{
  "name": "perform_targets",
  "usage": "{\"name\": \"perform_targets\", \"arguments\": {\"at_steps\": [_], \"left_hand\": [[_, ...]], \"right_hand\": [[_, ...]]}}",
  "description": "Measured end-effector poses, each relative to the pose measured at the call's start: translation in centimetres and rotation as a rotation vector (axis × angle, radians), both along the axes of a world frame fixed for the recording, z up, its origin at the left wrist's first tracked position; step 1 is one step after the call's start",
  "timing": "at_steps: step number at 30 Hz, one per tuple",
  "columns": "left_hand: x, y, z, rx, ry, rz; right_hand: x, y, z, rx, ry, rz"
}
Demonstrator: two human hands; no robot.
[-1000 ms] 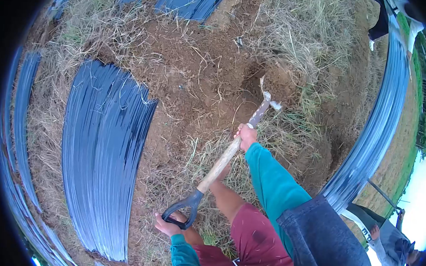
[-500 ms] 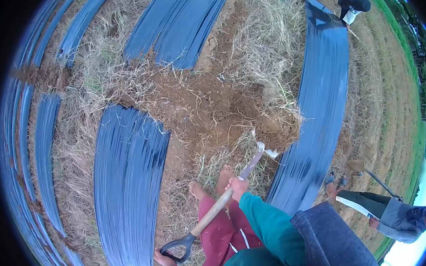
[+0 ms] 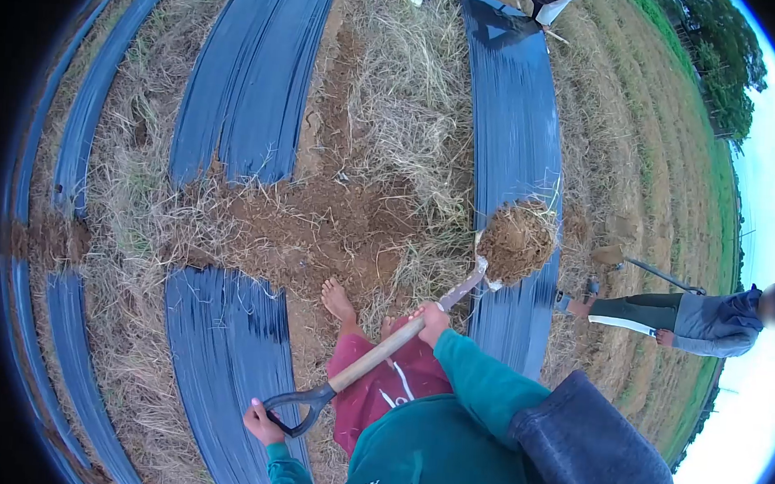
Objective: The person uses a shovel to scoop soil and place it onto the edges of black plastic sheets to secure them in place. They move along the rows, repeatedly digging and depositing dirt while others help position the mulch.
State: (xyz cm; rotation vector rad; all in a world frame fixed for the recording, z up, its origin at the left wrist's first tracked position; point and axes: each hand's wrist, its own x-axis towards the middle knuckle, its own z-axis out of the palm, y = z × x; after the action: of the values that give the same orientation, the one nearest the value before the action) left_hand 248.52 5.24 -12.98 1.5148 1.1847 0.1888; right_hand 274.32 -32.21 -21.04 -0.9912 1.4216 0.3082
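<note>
Soft, even daylight fills the scene, with no hard shadows on the ground. The brightest patch is the sky (image 3: 772,174) from 2 to 4 o'clock, washed out to near white. The black plastic sheets (image 3: 517,117) carry a dull blue sheen in long streaks. The fisheye lens bends straight rows into arcs, most strongly towards the rim. A black vignette rings the picture, widest at 9 o'clock. The centre is fairly sharp; detail smears at the edges.
</note>
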Motion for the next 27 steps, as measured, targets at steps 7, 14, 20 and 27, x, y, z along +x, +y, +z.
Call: {"name": "perform_targets", "arguments": {"at_steps": [7, 14, 20, 27], "left_hand": [[13.3, 1.3, 0.0, -0.051, -0.061, -0.397], [25.9, -1.3, 1.6, -0.044, -0.13, -0.682], [36.0, -3.4, -4.4, -0.441, 0.451, -0.505], [47.4, -3.4, -10.6, -0.73, 0.898, -0.707]], "right_hand": [[5.1, -3.6, 1.2, -0.05, -0.038, -0.18], [10.8, -7.9, 2.0, -0.115, 0.138, -0.248], [10.1, -14.4, -10.3, -0.4, 0.192, 0.259], [19.9, -14.4, -7.0, -0.488, 0.787, 0.253]]}}
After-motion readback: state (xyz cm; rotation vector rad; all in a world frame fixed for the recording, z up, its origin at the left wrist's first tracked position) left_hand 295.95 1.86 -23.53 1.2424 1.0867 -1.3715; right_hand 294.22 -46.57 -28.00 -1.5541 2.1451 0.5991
